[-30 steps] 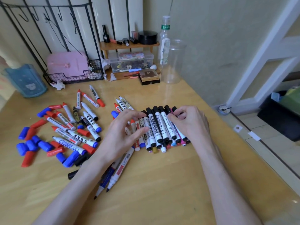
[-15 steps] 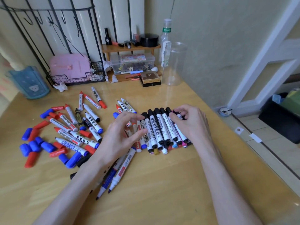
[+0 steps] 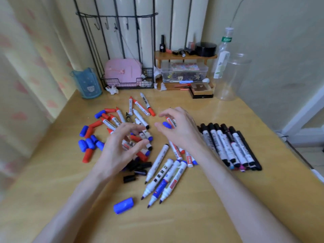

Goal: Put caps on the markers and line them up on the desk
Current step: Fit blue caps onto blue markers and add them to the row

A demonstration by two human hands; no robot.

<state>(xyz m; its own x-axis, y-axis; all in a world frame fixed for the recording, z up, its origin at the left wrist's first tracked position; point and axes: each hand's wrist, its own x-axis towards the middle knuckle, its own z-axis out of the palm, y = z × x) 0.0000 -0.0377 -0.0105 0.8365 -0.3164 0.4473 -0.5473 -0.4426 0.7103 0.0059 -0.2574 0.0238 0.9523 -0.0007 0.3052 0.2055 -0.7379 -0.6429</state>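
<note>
Wooden desk (image 3: 228,199) set against wall; wire rack (image 3: 128,83), blue cup (image 3: 86,83) and clear jar (image 3: 231,78) noted along back edge. Row of black-capped markers (image 3: 229,146) laid side by side, touching, nr right edge. Loose markers (image 3: 138,118) piled left of centre. Red & blue caps (image 3: 89,142) scattered toward left edge. Uncapped markers (image 3: 164,179) at centre, tips toward front edge; single blue cap (image 3: 123,205) nr them. Left hand (image 3: 119,151) held over pile, fingers spread, loosely curved, nothing gripped. Right hand (image 3: 182,130) held btwn pile & row, fingers apart, nothing gripped.
</note>
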